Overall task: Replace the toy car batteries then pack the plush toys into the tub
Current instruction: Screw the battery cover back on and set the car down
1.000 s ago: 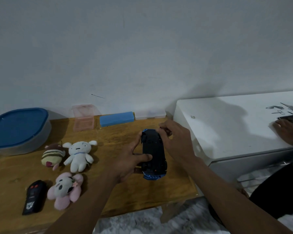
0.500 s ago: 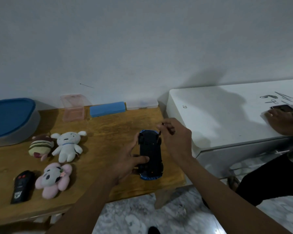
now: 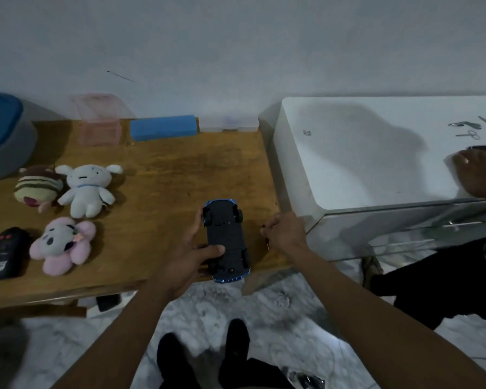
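Observation:
A blue toy car (image 3: 227, 242) lies upside down, black underside up, near the wooden table's front right corner. My left hand (image 3: 191, 256) grips its left side, thumb across the chassis. My right hand (image 3: 285, 234) is just right of the car, fingers closed on a small thin screwdriver (image 3: 265, 239). Three plush toys lie at the left: a striped brown one (image 3: 37, 188), a white one (image 3: 86, 190) and a pink one (image 3: 63, 245). The grey tub with a blue lid (image 3: 0, 136) stands at the far left.
A black remote (image 3: 6, 252) lies beside the pink plush. A pink box (image 3: 98, 122), a blue box (image 3: 163, 127) and a clear box (image 3: 227, 124) line the wall. A white cabinet (image 3: 376, 164) stands right of the table, another person's hand (image 3: 474, 175) resting on it.
My right hand has pulled away from the car's front end, moving right and toward me with the screwdriver. The camera has tilted down; the car stays in my left hand.

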